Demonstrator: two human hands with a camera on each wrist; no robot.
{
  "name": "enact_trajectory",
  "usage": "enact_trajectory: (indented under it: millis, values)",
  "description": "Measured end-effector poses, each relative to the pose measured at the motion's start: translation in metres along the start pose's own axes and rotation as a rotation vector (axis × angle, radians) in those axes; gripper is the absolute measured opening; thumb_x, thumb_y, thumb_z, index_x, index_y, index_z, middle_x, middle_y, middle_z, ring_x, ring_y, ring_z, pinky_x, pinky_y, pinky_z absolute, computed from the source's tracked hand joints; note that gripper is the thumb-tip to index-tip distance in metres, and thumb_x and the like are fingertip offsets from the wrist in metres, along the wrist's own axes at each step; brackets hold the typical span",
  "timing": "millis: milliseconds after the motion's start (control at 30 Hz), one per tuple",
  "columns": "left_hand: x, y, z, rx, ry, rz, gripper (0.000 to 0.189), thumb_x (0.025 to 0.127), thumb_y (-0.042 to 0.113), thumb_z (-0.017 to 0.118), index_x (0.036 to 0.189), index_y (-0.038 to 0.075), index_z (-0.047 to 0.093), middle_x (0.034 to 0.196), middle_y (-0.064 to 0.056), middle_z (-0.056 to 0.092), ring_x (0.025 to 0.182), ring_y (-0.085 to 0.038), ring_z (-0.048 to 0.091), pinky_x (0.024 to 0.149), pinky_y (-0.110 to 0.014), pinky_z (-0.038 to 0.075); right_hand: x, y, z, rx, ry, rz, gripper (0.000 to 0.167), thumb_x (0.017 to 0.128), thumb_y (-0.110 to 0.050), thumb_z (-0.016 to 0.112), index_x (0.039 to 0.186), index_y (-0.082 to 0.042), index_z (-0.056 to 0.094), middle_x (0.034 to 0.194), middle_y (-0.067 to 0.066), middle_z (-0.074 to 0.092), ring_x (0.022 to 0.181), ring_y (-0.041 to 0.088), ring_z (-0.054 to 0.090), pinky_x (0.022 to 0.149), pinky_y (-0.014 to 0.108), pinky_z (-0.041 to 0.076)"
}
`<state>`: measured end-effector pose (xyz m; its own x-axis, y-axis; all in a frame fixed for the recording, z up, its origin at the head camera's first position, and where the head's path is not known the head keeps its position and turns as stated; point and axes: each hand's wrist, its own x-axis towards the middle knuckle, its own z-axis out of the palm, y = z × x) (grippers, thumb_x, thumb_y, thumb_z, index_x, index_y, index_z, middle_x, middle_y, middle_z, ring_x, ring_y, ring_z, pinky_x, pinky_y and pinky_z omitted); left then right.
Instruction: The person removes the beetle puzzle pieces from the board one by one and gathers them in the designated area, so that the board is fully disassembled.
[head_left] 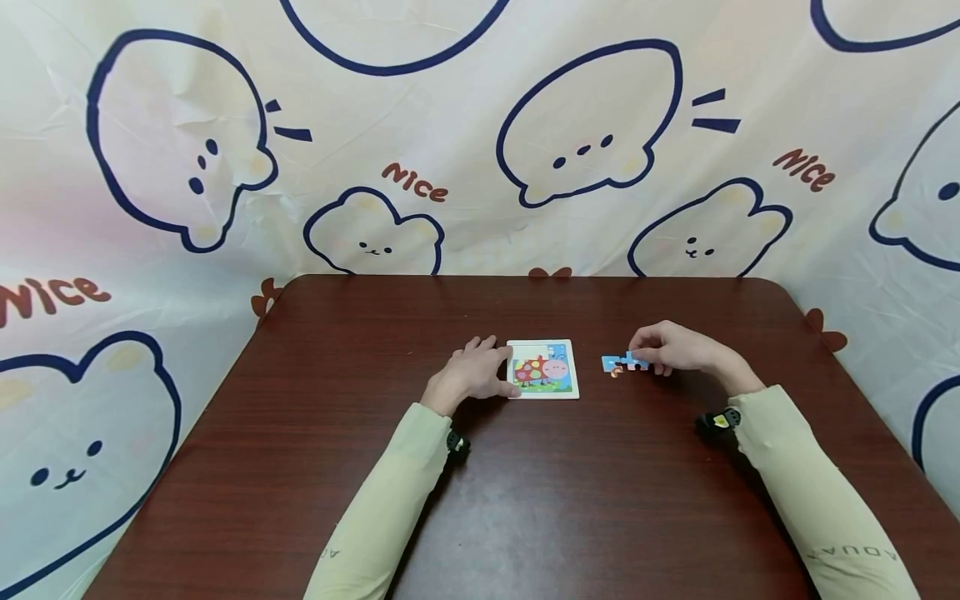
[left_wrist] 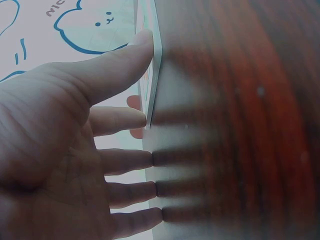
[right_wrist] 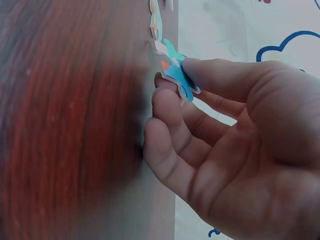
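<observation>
A puzzle board (head_left: 575,368) with a pale rim lies flat on the table, showing a ladybug picture with a pink face. My left hand (head_left: 474,372) rests at its left side. In the left wrist view, the thumb (left_wrist: 122,62) lies over the board's rim and the index fingertip touches its edge, while the other straight fingers come down on the table. Right of the board, my right hand (head_left: 678,346) pinches a blue puzzle piece (right_wrist: 176,67) between thumb and fingers, tilted up from the table. Another blue piece (head_left: 611,364) lies just left of that hand.
The brown wooden table (head_left: 570,500) reaches back to a cloth (head_left: 465,108) printed with cartoon bears. A small orange-and-white bit (head_left: 617,372) shows below the loose blue piece. Both sleeves are pale, with a dark device (head_left: 717,421) at each wrist.
</observation>
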<state>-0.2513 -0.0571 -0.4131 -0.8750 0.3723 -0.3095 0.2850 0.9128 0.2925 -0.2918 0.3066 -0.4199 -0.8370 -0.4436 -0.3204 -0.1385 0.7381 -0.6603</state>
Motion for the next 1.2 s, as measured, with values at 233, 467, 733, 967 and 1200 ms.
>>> enact_trajectory:
  millis: [233,467,733,967,1200]
  values:
    - [-0.0002,0.0003,-0.0001,0.001,-0.001,-0.001,0.079,0.088,0.049,0.069,0.153,0.019,0.035,0.164,-0.013,0.021,0.152,-0.037,0.016,0.120,-0.055,0.021,-0.0027,0.0017,-0.0025,-0.021,-0.012,0.017,0.015,0.099,-0.016,0.056,0.107,-0.007,0.066,0.084,0.010,0.057,0.064,0.023,0.056,0.058,0.032,0.052]
    - [0.0000,0.0010,-0.0001,0.010,-0.002,0.001,0.080,0.088,0.050,0.069,0.154,0.020,0.035,0.164,-0.012,0.021,0.152,-0.037,0.016,0.120,-0.055,0.021,-0.0068,0.0005,-0.0033,-0.040,-0.021,0.014,0.012,0.098,-0.014,0.057,0.103,-0.007,0.065,0.084,0.009,0.057,0.065,0.022,0.056,0.057,0.033,0.051]
    - [-0.0003,0.0005,-0.0001,0.000,-0.001,-0.001,0.080,0.088,0.049,0.069,0.153,0.020,0.035,0.164,-0.012,0.022,0.151,-0.037,0.016,0.120,-0.055,0.021,-0.0058,0.0012,-0.0045,-0.077,-0.011,0.013,0.010,0.098,-0.014,0.057,0.100,-0.009,0.065,0.082,0.008,0.057,0.065,0.022,0.055,0.055,0.033,0.051]
    - [-0.0010,0.0008,-0.0005,0.003,-0.003,0.000,0.079,0.088,0.049,0.069,0.153,0.020,0.035,0.164,-0.013,0.021,0.152,-0.037,0.016,0.120,-0.055,0.021,-0.0038,0.0022,-0.0020,-0.103,0.001,0.010,0.009,0.098,-0.016,0.057,0.100,-0.010,0.064,0.082,0.007,0.057,0.066,0.021,0.054,0.056,0.033,0.050]
    - [-0.0015,0.0011,-0.0011,-0.002,-0.003,0.000,0.079,0.088,0.049,0.069,0.153,0.020,0.035,0.164,-0.012,0.021,0.152,-0.037,0.016,0.120,-0.055,0.021,-0.0042,0.0011,-0.0045,-0.111,0.025,0.036,0.010,0.097,-0.014,0.058,0.105,-0.009,0.064,0.084,0.007,0.058,0.069,0.021,0.053,0.057,0.033,0.049]
